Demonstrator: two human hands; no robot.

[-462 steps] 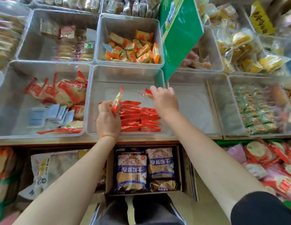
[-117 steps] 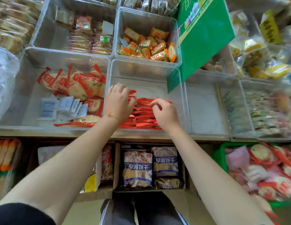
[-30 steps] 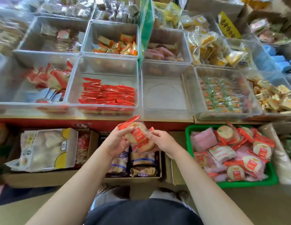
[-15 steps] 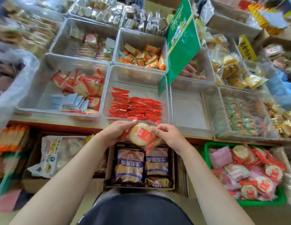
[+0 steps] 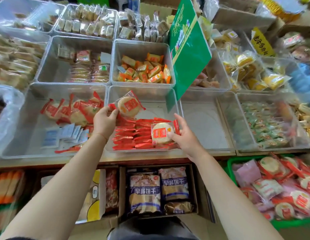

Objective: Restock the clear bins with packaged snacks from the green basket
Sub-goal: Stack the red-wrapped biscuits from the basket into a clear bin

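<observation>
My left hand [image 5: 104,122] pinches the red end of a round rice-cracker packet [image 5: 128,106] and holds it over the middle clear bin [image 5: 143,94]. My right hand [image 5: 182,135] grips a second round cracker packet [image 5: 161,133] above the rows of red packets [image 5: 133,135] lying in that bin. The green basket [image 5: 230,163] stands low at the right, heaped with more red and pink cracker packets [image 5: 280,187].
A clear bin [image 5: 36,108] to the left holds red cracker packets and small blue sachets. An empty-looking clear bin [image 5: 204,122] sits to the right, under a slanting green sign [image 5: 187,49]. Cardboard boxes of biscuit bags [image 5: 157,189] stand below the shelf edge.
Both hands have risen from below the shelf edge to over the middle bin. The packets they held together are now separated, one in each hand.
</observation>
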